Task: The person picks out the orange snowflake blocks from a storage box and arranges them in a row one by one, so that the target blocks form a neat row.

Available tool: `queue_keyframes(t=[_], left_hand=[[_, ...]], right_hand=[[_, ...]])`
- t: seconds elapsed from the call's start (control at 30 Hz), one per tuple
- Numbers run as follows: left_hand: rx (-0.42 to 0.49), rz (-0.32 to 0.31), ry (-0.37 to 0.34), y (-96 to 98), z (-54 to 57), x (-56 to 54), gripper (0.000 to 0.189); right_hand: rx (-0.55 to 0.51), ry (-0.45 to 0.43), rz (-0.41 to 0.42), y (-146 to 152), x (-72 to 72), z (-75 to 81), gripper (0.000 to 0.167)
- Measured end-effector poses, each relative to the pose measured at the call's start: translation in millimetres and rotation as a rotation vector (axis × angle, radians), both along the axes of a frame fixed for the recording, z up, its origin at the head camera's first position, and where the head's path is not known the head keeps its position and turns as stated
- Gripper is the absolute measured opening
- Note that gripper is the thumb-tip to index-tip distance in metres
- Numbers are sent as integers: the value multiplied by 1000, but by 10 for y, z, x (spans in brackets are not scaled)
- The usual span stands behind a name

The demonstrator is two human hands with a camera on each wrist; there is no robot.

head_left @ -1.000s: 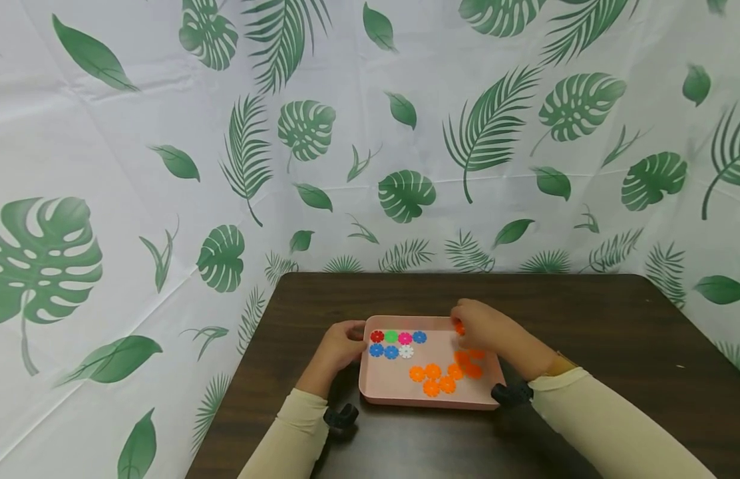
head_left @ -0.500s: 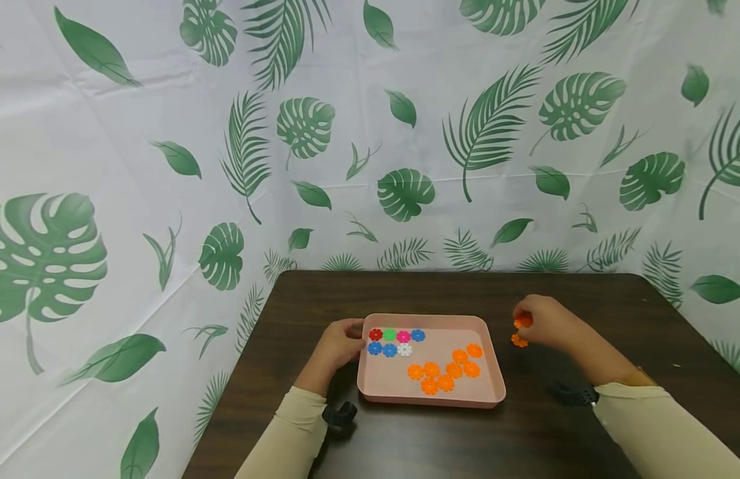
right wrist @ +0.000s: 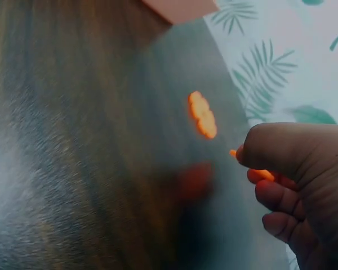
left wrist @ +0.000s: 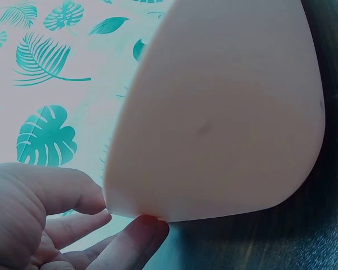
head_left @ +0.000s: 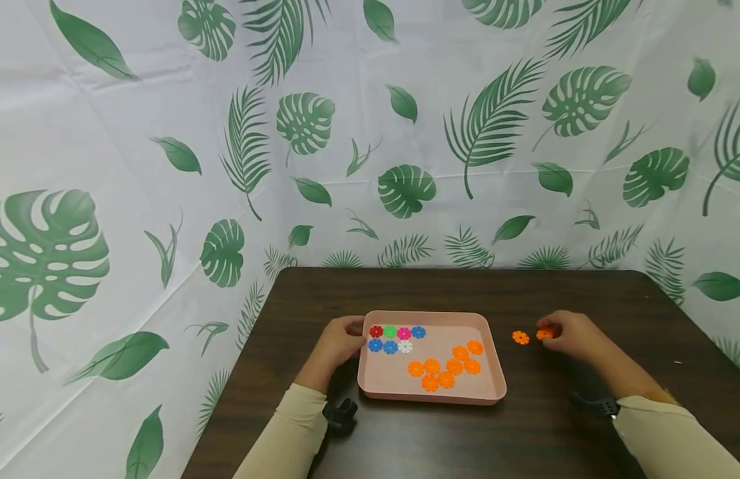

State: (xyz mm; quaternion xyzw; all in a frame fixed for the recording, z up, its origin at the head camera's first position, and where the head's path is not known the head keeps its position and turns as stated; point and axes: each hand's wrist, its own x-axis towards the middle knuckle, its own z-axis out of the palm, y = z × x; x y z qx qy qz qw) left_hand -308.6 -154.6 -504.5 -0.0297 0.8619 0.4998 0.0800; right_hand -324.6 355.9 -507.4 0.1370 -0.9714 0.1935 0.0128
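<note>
Right of the tray (head_left: 432, 398), one orange disc (head_left: 520, 338) now lies released; the right hand (head_left: 576, 337) pinches a second disc (head_left: 544, 334), the left hand (head_left: 340, 340) the tray.

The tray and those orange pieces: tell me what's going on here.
A person's right hand pinches at least one orange piece to the right of the tray. Another orange piece lies on the table between that hand and the tray. The left hand holds the tray near its far left corner. Inside, seven coloured pieces sit in two rows toward the far left, with more orange pieces grouped toward the right and near side.
</note>
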Motion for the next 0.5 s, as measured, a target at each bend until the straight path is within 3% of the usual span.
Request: queue_keyframes(t=[0.27, 0.5], left_hand=[[19, -9, -7, -10, -8, -35, 55], [13, -6, -8, -14, 5, 3, 55]], right_hand=[[-79, 0, -37, 16, 66, -141, 37], [-120, 23, -38, 34, 91, -219, 40]])
